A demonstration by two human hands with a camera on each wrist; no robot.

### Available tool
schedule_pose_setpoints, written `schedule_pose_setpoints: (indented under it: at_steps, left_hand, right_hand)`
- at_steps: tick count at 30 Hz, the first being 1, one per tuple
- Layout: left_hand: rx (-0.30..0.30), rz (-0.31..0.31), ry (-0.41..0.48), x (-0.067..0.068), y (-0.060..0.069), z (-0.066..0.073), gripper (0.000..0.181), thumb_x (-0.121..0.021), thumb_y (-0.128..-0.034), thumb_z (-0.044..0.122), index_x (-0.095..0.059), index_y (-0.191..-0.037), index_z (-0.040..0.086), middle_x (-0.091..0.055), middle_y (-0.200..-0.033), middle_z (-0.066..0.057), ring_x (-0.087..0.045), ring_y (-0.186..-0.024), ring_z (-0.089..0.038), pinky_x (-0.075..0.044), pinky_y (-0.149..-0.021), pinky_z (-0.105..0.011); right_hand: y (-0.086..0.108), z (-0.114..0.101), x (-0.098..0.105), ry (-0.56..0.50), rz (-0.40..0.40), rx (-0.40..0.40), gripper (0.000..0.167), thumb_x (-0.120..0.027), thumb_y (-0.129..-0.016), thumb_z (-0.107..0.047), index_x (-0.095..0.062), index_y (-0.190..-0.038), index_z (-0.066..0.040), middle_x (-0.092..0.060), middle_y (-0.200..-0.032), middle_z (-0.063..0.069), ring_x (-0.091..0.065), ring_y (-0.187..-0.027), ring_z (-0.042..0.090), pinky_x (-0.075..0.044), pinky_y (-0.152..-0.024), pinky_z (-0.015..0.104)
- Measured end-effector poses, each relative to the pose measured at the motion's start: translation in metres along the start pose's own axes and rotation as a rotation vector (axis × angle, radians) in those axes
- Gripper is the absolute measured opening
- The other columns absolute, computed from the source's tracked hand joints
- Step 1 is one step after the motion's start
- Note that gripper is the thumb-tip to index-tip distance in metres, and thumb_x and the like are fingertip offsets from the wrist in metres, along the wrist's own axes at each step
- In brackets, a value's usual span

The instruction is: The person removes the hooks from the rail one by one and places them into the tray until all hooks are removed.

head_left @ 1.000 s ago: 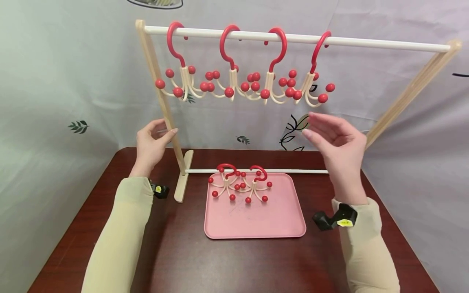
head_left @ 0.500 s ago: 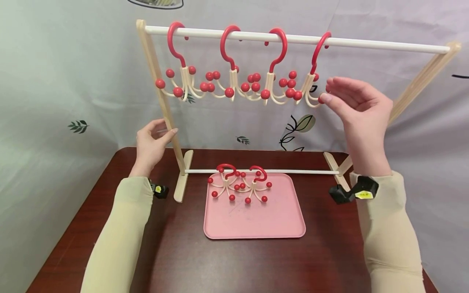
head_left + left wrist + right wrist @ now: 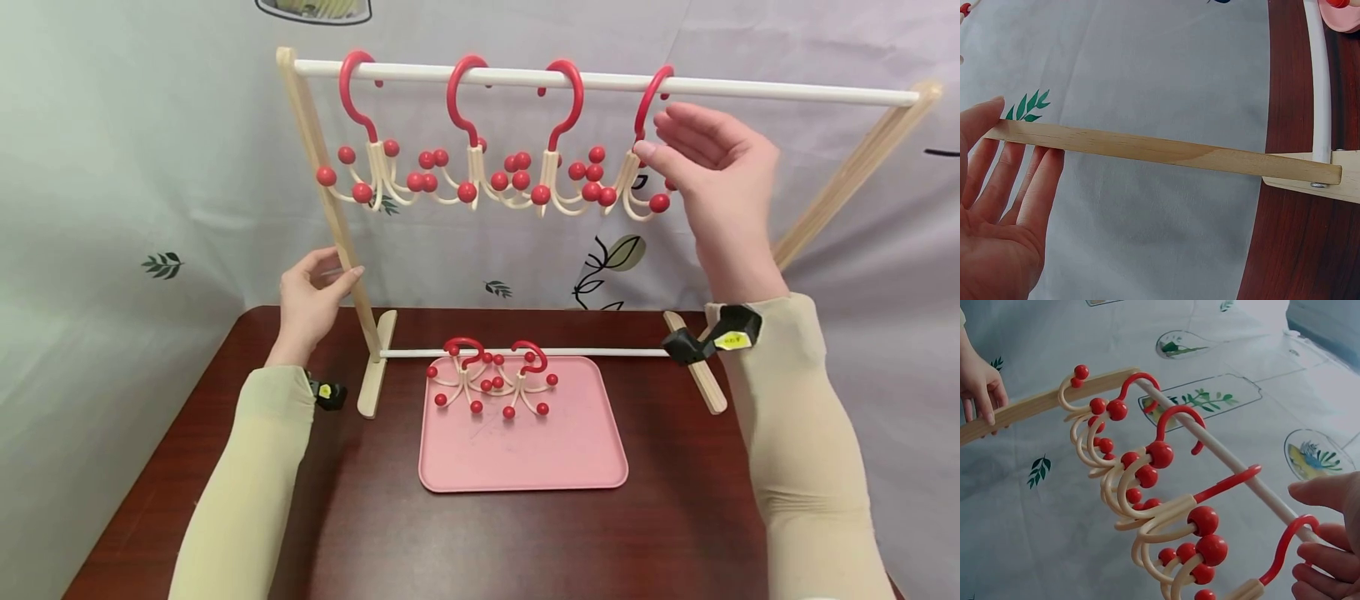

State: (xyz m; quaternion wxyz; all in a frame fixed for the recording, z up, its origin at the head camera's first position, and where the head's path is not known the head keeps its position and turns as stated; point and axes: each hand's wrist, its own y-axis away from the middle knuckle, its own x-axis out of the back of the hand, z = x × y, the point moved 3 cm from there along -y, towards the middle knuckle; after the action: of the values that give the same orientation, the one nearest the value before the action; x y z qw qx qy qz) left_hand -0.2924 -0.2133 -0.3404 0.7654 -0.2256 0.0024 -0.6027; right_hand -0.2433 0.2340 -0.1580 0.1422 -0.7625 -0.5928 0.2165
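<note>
My left hand [image 3: 309, 296] pinches the left wooden post [image 3: 1147, 147] of a small rack between thumb and fingers. Four-armed-looking hangers with red hooks and red ball tips hang in a row from the white top rail [image 3: 787, 90]. Beside the rightmost hanger [image 3: 630, 173] is my right hand [image 3: 723, 179], its thumb by the base of the red hook [image 3: 1282, 550]. In the right wrist view its thumb and fingers stand apart, not closed round the hook. Two more such hangers, a left one [image 3: 462, 377] and a right one [image 3: 521, 383], lie on the pink tray [image 3: 525, 458].
A dark red-brown table [image 3: 420, 542] carries the rack and tray. The right wooden post [image 3: 855, 183] slants down behind my right arm. A lower white rail [image 3: 600, 352] runs behind the tray. Patterned light cloth [image 3: 210, 167] covers the wall behind.
My right hand first moved right and up past the rightmost hanger's balls, then up and left to its red hook. The left hand keeps its hold on the post.
</note>
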Motion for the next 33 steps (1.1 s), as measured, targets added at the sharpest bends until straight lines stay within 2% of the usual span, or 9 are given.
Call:
schedule_pose_setpoints:
  at_steps: [2,4,7,10,14,19,26,28,33]
  left_hand:
    - [0.003,-0.002,0.008,0.000,0.001,0.001,0.046,-0.078,-0.0927,0.030,-0.066,-0.132,0.009,-0.069,-0.121,-0.011,-0.068,-0.104,-0.019,-0.058,-0.081,-0.023]
    - [0.009,-0.004,0.009,0.000,0.001,0.002,0.046,-0.079,-0.0926,0.028,-0.066,-0.133,0.009,-0.069,-0.122,-0.011,-0.068,-0.105,-0.020,-0.058,-0.081,-0.024]
    - [0.018,-0.009,0.002,0.000,0.001,0.003,0.047,-0.079,-0.0926,0.027,-0.065,-0.134,0.009,-0.068,-0.123,-0.012,-0.068,-0.106,-0.020,-0.058,-0.081,-0.024]
    - [0.027,-0.014,-0.002,0.000,0.001,0.002,0.048,-0.078,-0.0928,0.026,-0.065,-0.135,0.009,-0.068,-0.124,-0.013,-0.068,-0.107,-0.021,-0.058,-0.080,-0.024]
    - [0.030,-0.009,-0.006,0.000,0.001,0.002,0.048,-0.078,-0.0929,0.025,-0.064,-0.136,0.009,-0.067,-0.125,-0.013,-0.067,-0.106,-0.020,-0.058,-0.080,-0.023]
    - [0.023,-0.001,-0.007,0.000,0.001,0.003,0.046,-0.079,-0.0927,0.026,-0.065,-0.134,0.009,-0.068,-0.124,-0.013,-0.068,-0.105,-0.018,-0.058,-0.079,-0.023]
    - [0.016,0.001,-0.014,0.002,0.002,0.005,0.046,-0.078,-0.0929,0.028,-0.066,-0.133,0.009,-0.068,-0.122,-0.012,-0.068,-0.105,-0.017,-0.058,-0.080,-0.023]
    - [0.020,0.001,-0.014,0.002,0.002,0.005,0.047,-0.078,-0.0929,0.028,-0.066,-0.134,0.009,-0.068,-0.122,-0.012,-0.068,-0.105,-0.017,-0.058,-0.081,-0.024]
    - [0.027,-0.001,-0.004,0.001,0.002,0.005,0.046,-0.079,-0.0925,0.026,-0.066,-0.134,0.009,-0.068,-0.123,-0.012,-0.068,-0.105,-0.016,-0.058,-0.080,-0.023]
  right_hand:
    - [-0.004,0.000,-0.002,0.030,-0.006,-0.018,0.049,-0.094,-0.072,-0.006,-0.076,-0.117,-0.006,-0.073,-0.117,0.009,-0.066,-0.114,0.019,-0.052,-0.076,0.020]
    - [-0.006,0.001,-0.005,0.060,-0.011,-0.033,0.049,-0.094,-0.073,-0.008,-0.076,-0.118,-0.008,-0.073,-0.118,0.008,-0.066,-0.114,0.019,-0.052,-0.084,0.018]
    - [-0.009,0.002,-0.007,0.090,-0.020,-0.042,0.049,-0.094,-0.074,-0.010,-0.076,-0.119,-0.009,-0.072,-0.118,0.008,-0.065,-0.114,0.019,-0.049,-0.099,0.023]
    - [-0.009,0.002,-0.008,0.134,-0.023,-0.030,0.047,-0.093,-0.076,-0.012,-0.076,-0.120,-0.011,-0.072,-0.117,0.007,-0.065,-0.112,0.020,-0.048,-0.101,0.024]
    - [-0.011,0.002,-0.008,0.181,-0.024,-0.010,0.043,-0.091,-0.079,-0.014,-0.077,-0.119,-0.012,-0.073,-0.115,0.006,-0.065,-0.110,0.021,-0.048,-0.098,0.024]
    - [-0.013,0.001,-0.006,0.184,-0.034,0.008,0.036,-0.089,-0.081,-0.015,-0.078,-0.115,-0.010,-0.074,-0.111,0.007,-0.067,-0.104,0.021,-0.050,-0.093,0.024]
    - [-0.019,0.001,-0.004,0.247,-0.015,0.050,0.032,-0.089,-0.082,-0.016,-0.079,-0.112,-0.010,-0.075,-0.105,0.005,-0.067,-0.092,0.019,-0.047,-0.071,0.024]
    - [-0.022,0.003,-0.002,0.252,-0.004,0.066,0.029,-0.088,-0.082,-0.015,-0.080,-0.110,-0.010,-0.075,-0.103,0.005,-0.066,-0.087,0.018,-0.047,-0.068,0.025]
    - [-0.026,0.004,0.004,0.262,0.024,0.068,0.025,-0.086,-0.083,-0.014,-0.080,-0.107,-0.009,-0.075,-0.099,0.005,-0.064,-0.080,0.017,-0.050,-0.071,0.025]
